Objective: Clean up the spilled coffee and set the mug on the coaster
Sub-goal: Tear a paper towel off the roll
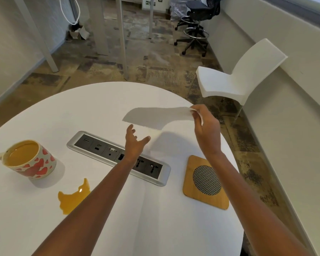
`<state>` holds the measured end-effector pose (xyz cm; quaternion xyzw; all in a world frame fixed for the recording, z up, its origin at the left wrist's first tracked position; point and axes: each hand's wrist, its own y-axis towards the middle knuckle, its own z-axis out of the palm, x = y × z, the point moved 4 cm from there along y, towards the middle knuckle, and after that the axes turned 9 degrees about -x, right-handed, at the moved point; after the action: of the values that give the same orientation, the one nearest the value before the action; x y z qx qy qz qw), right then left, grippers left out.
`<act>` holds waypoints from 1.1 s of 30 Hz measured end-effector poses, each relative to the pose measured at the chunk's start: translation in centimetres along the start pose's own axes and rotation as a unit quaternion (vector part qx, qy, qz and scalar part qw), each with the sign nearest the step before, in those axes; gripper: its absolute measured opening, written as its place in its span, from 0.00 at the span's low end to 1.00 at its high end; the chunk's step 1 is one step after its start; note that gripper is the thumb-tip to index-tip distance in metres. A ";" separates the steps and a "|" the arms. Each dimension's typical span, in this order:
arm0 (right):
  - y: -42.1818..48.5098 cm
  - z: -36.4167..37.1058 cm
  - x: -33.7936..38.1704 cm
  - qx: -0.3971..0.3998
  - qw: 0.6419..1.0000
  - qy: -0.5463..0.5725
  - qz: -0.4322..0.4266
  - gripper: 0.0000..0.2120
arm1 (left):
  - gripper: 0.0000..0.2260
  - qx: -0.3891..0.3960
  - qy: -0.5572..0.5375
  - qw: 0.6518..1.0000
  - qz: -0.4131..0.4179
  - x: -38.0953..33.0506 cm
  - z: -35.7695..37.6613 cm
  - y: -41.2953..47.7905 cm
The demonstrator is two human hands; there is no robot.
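Above table (81,111), right fingers (196,112) pinching tissue (155,117).

matt white table (92,108), wood-look coaster (192,193) with metal mesh, glossy ceramic-looking mug (37,167).

Mug (36,164) cream, red hearts; spill (72,197) amber; coaster (205,182) tan wood, grey mesh disc; table (100,108) white.

On the table (100,108), the socket panel (118,157) lies at the middle. The mug (29,159) stands left of it, the coaster (205,182) right, the spill (72,197) nearer and leftward, the chair (236,78) beyond, off the table.
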<state>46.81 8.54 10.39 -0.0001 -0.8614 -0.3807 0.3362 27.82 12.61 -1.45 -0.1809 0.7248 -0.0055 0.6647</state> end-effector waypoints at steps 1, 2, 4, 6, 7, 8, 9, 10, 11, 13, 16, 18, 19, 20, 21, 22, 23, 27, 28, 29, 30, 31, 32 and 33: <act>0.1 -0.5 0.4 -0.008 1.000 0.017 0.004 0.08 | 0.35 0.001 -0.005 1.000 -0.001 -0.1 -0.4 0.1; 0.3 -0.9 0.8 -0.015 0.999 0.030 0.007 0.09 | 0.36 -0.002 -0.017 1.000 0.006 -0.4 -0.9 0.0; 0.5 -1.3 1.4 -0.021 0.999 0.045 0.012 0.09 | 0.37 -0.013 -0.067 0.997 0.033 -1.1 -1.9 -0.2; 0.7 -1.3 1.7 -0.016 0.998 0.053 0.027 0.09 | 0.35 -0.022 -0.114 0.992 0.052 -1.7 -2.9 -0.4; 0.7 -1.2 1.8 -0.013 0.998 0.055 0.034 0.09 | 0.31 -0.026 -0.114 0.991 0.058 -1.8 -3.4 -0.5; 0.7 -1.0 2.0 -0.011 0.998 0.055 0.040 0.09 | 0.24 -0.029 -0.098 0.993 0.065 -2.0 -3.8 -0.7; 0.7 -0.8 2.2 -0.008 0.998 0.052 0.044 0.09 | 0.18 -0.025 -0.082 0.994 0.070 -2.1 -4.2 -0.8; 0.6 -0.4 2.5 -0.003 0.998 0.047 0.045 0.09 | 0.15 -0.016 -0.079 0.994 0.075 -2.1 -4.5 -1.0; 0.4 0.0 2.8 0.006 0.998 0.041 0.047 0.09 | 0.13 -0.003 -0.086 0.993 0.077 -2.0 -4.7 -1.1; 0.0 0.9 3.6 0.028 0.998 0.026 0.051 0.10 | 0.11 0.014 -0.096 0.992 0.075 -2.0 -5.0 -1.3; -1.0 2.2 5.2 0.053 0.997 0.015 0.061 0.10 | 0.07 0.003 -0.097 0.993 0.070 -2.1 -5.3 -1.9; -1.7 3.3 6.3 0.070 0.995 0.018 0.069 0.09 | 0.08 0.007 -0.091 0.993 0.073 -2.4 -5.2 -2.5; -2.2 3.9 6.9 0.077 0.994 0.017 0.074 0.09 | 0.08 0.016 -0.087 0.993 0.074 -2.5 -5.2 -2.8; -2.6 4.4 7.4 0.084 0.993 0.013 0.077 0.10 | 0.08 0.026 -0.084 0.993 0.073 -2.6 -5.1 -3.1; -3.0 5.1 8.0 0.092 0.993 0.005 0.078 0.10 | 0.08 0.036 -0.083 0.993 0.069 -2.7 -5.1 -3.3; -3.4 5.7 8.5 0.100 0.992 -0.002 0.080 0.10 | 0.09 0.045 -0.083 0.993 0.067 -2.7 -5.2 -3.5; -3.9 6.4 9.1 0.108 0.990 -0.007 0.087 0.11 | 0.10 0.056 -0.084 0.993 0.067 -2.8 -5.4 -3.7; -5.7 8.9 11.4 0.131 0.980 0.013 0.147 0.14 | 0.13 0.107 -0.091 0.988 0.062 -2.6 -6.7 -4.4; -6.1 9.3 12.0 0.133 0.978 0.018 0.159 0.14 | 0.13 0.119 -0.093 0.987 0.056 -2.4 -7.1 -4.4; -6.4 9.8 12.5 0.135 0.976 0.021 0.170 0.14 | 0.14 0.130 -0.093 0.986 0.050 -2.2 -7.6 -4.4; -6.8 10.2 13.0 0.137 0.974 0.022 0.178 0.14 | 0.15 0.140 -0.093 0.985 0.047 -2.1 -8.3 -4.4; -7.1 10.6 13.5 0.138 0.973 0.025 0.185 0.14 | 0.15 0.148 -0.093 0.983 0.048 -2.1 -8.9 -4.4; -7.4 11.0 13.9 0.139 0.972 0.029 0.189 0.14 | 0.15 0.153 -0.094 0.983 0.050 -2.1 -9.6 -4.3; -7.7 11.3 14.4 0.140 0.971 0.035 0.190 0.13 | 0.15 0.156 -0.094 0.982 0.052 -2.1 -10.2 -4.2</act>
<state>27.10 6.82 8.21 -0.1034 -0.8780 -0.1856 0.4289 19.11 6.89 2.77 -0.0369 0.6577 -0.0669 0.7494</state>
